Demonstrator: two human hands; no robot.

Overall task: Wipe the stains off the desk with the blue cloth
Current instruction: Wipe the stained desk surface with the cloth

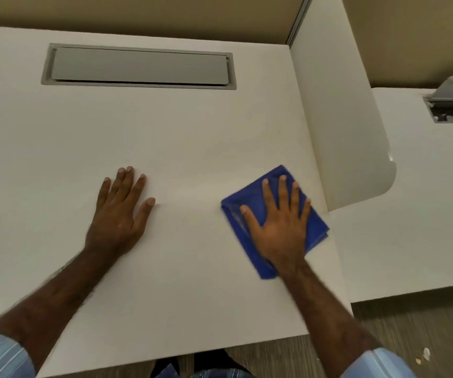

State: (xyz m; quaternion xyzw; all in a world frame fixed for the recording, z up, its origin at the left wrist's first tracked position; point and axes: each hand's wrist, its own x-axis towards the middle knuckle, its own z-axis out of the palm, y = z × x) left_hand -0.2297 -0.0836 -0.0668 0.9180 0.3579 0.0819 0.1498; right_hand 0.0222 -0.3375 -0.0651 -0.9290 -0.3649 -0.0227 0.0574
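We see a white desk (192, 126). Near its right edge lies a folded blue cloth (247, 203), pinned under our right hand (281, 227), fingers spread flat. Our left hand (120, 214) rests open and empty, well apart.

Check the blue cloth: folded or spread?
Folded. The blue cloth shows layered edges at its right corner, lying flat under the right hand.

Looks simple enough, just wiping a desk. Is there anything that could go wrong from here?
A few small things, possibly. The blue cloth under the right hand sits near the desk edge and side panel, so a wide stroke might knock knuckles or push it off. Stains are hardly visible here, so spots could be missed. The left hand rests flat, perhaps smudging.
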